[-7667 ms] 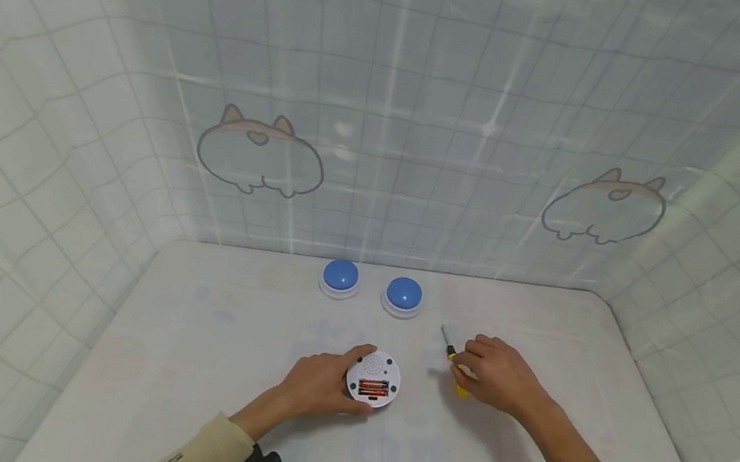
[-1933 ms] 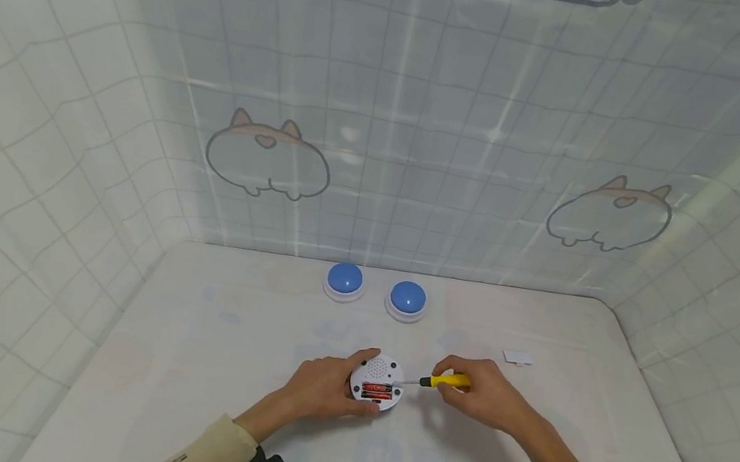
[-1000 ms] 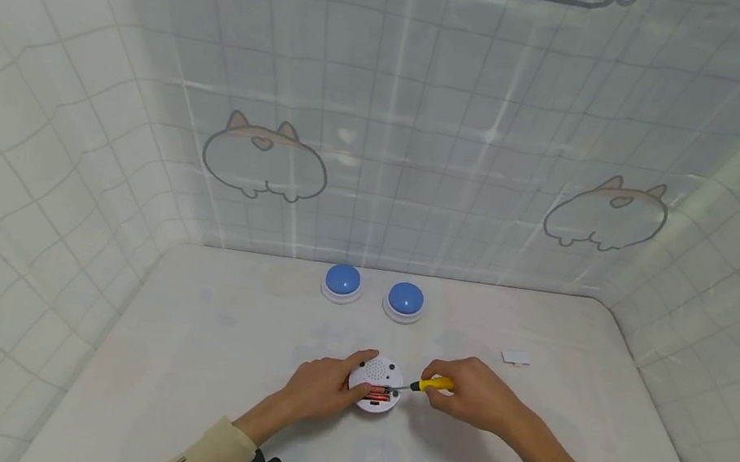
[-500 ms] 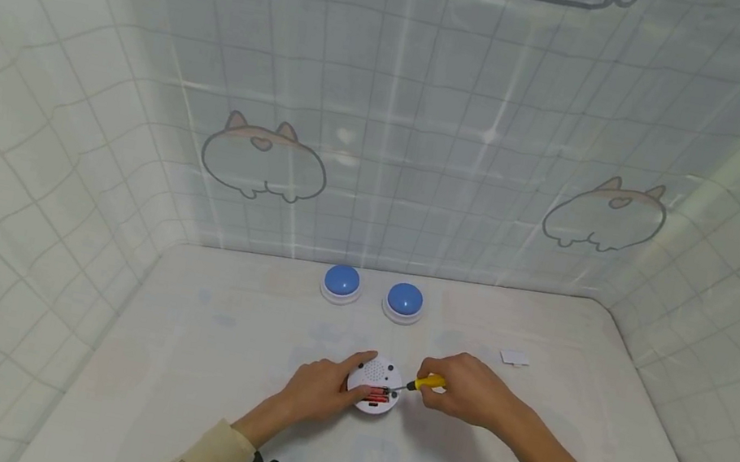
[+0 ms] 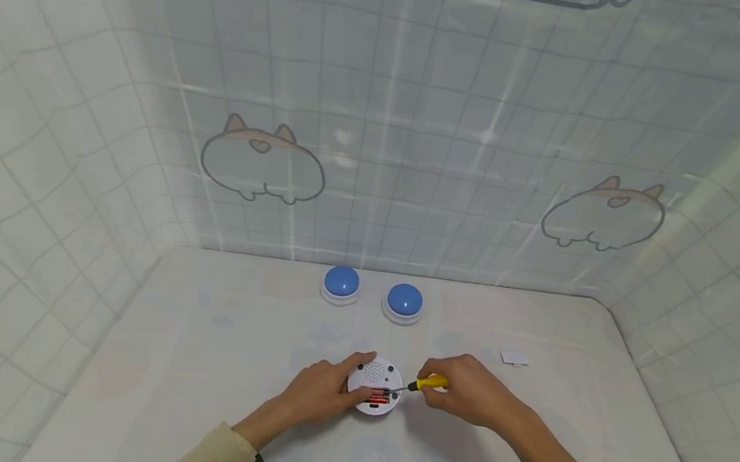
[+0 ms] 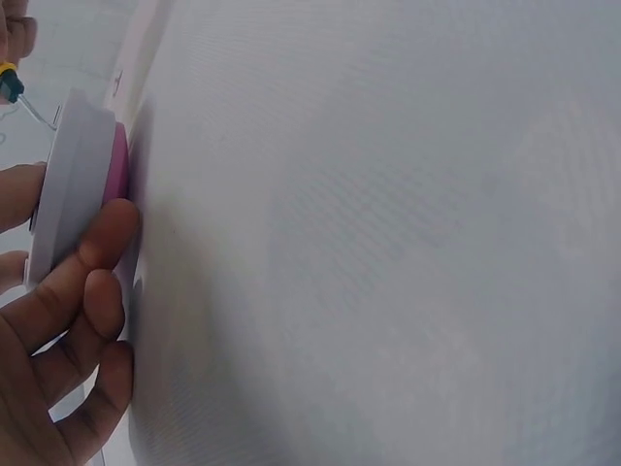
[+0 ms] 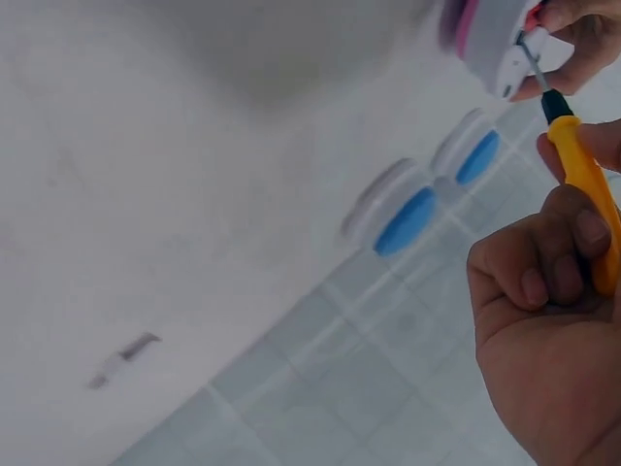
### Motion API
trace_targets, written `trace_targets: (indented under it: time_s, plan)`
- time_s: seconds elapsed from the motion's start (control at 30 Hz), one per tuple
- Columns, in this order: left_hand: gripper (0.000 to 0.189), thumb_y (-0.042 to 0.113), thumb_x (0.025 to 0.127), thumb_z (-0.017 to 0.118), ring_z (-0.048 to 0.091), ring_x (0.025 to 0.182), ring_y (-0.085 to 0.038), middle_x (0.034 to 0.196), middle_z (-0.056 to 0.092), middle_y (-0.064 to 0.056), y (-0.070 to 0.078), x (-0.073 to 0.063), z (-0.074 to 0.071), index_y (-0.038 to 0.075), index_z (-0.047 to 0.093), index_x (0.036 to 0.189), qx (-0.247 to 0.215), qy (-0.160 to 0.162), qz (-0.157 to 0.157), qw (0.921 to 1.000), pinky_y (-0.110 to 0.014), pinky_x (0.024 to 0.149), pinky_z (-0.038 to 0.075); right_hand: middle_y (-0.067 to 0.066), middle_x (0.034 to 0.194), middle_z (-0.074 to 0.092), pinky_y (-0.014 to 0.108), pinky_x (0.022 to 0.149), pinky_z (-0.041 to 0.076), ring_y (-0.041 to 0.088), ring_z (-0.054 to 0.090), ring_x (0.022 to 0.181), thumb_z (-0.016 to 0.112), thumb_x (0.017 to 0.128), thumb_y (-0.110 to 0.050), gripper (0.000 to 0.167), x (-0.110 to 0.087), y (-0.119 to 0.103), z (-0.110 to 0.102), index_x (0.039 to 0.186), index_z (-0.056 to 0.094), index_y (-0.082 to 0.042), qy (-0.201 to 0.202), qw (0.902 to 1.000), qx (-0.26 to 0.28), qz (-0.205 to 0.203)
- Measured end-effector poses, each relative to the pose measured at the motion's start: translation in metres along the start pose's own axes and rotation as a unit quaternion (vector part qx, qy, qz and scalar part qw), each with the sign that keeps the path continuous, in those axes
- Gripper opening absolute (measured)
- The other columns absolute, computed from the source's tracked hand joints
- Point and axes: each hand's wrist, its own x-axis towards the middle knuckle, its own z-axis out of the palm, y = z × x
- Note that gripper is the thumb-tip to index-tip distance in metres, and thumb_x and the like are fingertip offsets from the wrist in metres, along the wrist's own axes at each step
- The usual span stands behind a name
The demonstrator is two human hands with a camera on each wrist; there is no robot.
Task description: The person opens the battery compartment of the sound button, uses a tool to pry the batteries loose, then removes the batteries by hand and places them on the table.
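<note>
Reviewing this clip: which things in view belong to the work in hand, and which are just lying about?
Part of the work:
Round white device, held by the left hand
Red batteries exposed in it
Yellow screwdriver, in the right hand
Small white piece, possibly the battery cover

Lying about:
Two blue-topped buttons

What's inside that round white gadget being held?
Two red batteries show in the round white gadget. The left thumb covers their left ends in the head view; whatever lies beneath them or deeper inside cannot be seen.
</note>
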Motion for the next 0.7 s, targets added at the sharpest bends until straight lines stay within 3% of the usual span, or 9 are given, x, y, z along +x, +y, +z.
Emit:
trace_targets:
  time_s: [0.33, 0.7]
  plan:
    - [0.062, 0.058, 0.095, 0.06, 0.046, 0.058, -0.007, 0.063, 0.052, 0.011, 0.003, -0.001, 0.0, 0.03, 0.047, 0.149, -0.006, 0.01, 0.0, 0.9999, -0.028, 0.054, 0.037, -0.01, 0.101, 0.07, 0.031, 0.081, 0.053, 0.014, 0.058, 0.089, 0.072, 0.091, -0.019, 0.018, -0.002, 0.019, 0.01, 0.107, 0.075, -0.024, -0.001, 0.9947, 0.102, 0.013]
    - [0.063, 0.059, 0.094, 0.061, 0.046, 0.059, -0.008, 0.063, 0.053, 0.012, 0.004, 0.0, 0.002, 0.03, 0.048, 0.148, -0.003, 0.017, -0.007, 0.9998, -0.028, 0.054, 0.037, -0.009, 0.104, 0.07, 0.031, 0.081, 0.05, 0.016, 0.056, 0.092, 0.07, 0.094, -0.025, 0.016, -0.005, 0.041, 0.026, 0.108, 0.075, -0.026, 0.024, 0.9858, 0.166, 0.007]
